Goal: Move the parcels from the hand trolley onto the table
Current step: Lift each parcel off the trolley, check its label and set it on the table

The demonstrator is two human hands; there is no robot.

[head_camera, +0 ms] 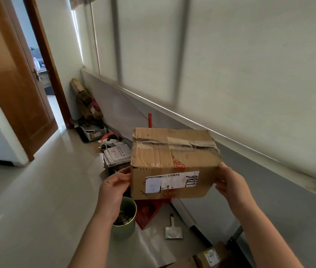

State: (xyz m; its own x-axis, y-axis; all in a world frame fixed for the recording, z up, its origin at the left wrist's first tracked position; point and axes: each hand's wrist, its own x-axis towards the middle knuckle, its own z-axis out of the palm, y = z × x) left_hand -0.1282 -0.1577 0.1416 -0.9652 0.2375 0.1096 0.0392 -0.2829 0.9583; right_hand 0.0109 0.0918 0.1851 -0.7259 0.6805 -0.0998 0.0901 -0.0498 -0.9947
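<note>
a cardboard box (172, 157) is held up in the air over the floor (37, 190), carried between both hands. the left grip (114, 183) is closed on the box's left edge, with the thumb laid against the near face and the fingers hidden behind the side. the right grip (229, 183) is clamped on the box's lower right corner in the same way. the box is slightly tilted, and its taped, torn top is turned up toward the camera. a white label (172, 181) with a barcode and handwritten digits is stuck on the near face of the box, between the two grips. below the box's left corner a green tin (125, 219) is seen on the floor, partly covered by the left forearm. a flat red thing (147, 209) is seen under the box, just beside the tin. a small scraper (173, 230) lies on the floor below the box. a second parcel (209, 256) is seen well below and to the right of the box. a stack of papers (116, 154) lies just behind the box's left side, and a red handle (150, 119) stands up behind its top edge. far to the left of the box a wooden door (12, 74) stands open.
</note>
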